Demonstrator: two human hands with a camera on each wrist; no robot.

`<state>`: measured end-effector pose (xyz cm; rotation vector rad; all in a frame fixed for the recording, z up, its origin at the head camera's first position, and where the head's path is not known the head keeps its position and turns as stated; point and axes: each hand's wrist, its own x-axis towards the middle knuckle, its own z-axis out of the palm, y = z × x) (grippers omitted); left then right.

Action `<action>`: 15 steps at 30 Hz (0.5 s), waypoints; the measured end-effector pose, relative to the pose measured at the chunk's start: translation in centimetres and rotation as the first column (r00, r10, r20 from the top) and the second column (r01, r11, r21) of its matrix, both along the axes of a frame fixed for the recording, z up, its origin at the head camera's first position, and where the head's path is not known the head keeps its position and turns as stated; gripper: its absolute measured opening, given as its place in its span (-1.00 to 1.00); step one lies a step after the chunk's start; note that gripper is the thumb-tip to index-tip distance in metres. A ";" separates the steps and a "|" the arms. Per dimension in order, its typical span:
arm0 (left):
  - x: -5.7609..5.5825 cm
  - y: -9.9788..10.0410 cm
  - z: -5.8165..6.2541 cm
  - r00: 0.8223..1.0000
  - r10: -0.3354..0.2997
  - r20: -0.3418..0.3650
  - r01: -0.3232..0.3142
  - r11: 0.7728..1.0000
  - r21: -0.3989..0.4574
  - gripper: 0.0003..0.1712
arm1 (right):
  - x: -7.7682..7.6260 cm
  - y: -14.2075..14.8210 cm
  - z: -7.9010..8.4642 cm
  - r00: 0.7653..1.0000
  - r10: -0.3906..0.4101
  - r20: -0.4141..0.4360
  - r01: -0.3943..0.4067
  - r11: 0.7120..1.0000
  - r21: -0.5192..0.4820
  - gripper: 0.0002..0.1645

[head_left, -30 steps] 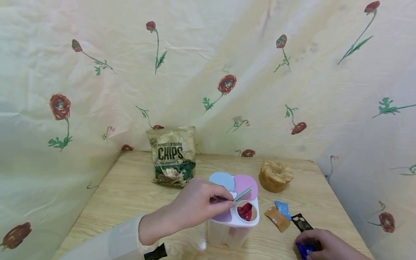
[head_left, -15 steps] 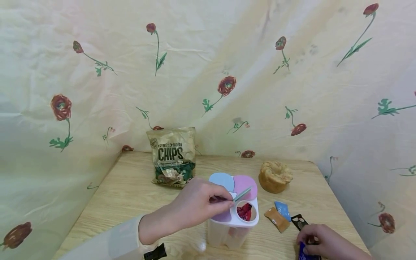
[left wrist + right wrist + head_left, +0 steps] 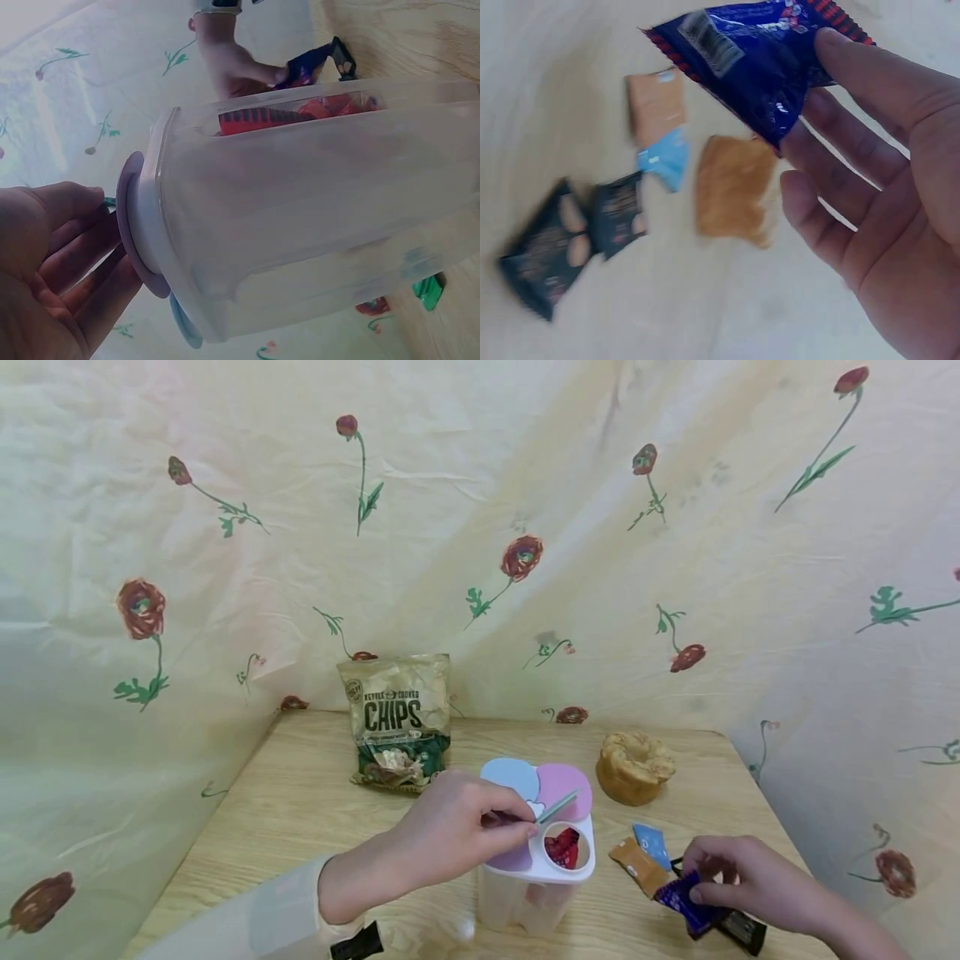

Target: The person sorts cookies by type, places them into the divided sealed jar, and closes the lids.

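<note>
My left hand pinches the edge of a pale green flip lid, held raised on a clear, multi-lidded storage container. Red wrapped snacks show inside the round opening beneath that lid. To the right, my right hand grips a dark blue snack packet between thumb and fingers, above the table. In the right wrist view, the blue packet has red crimped ends and a barcode. Below it lie two black packets. The left wrist view shows red packets through the container wall.
An orange packet and a light blue packet lie right of the container. Behind them sits a ring-shaped bread. A chips bag stands at the back left, near the flowered cloth.
My right hand has lifted the blue packet from the table's front right and carried it up and slightly left, uncovering a black packet. My left hand keeps the lid raised.
</note>
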<state>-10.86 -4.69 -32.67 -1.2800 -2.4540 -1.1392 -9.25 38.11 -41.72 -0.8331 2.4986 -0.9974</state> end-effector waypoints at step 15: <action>0.0 -0.2 -0.2 0.999 0.005 0.047 -0.006 1.000 0.010 -0.95 | -0.9 -5.0 6.2 0.892 0.051 -0.448 -0.119 0.985 -0.125 -0.45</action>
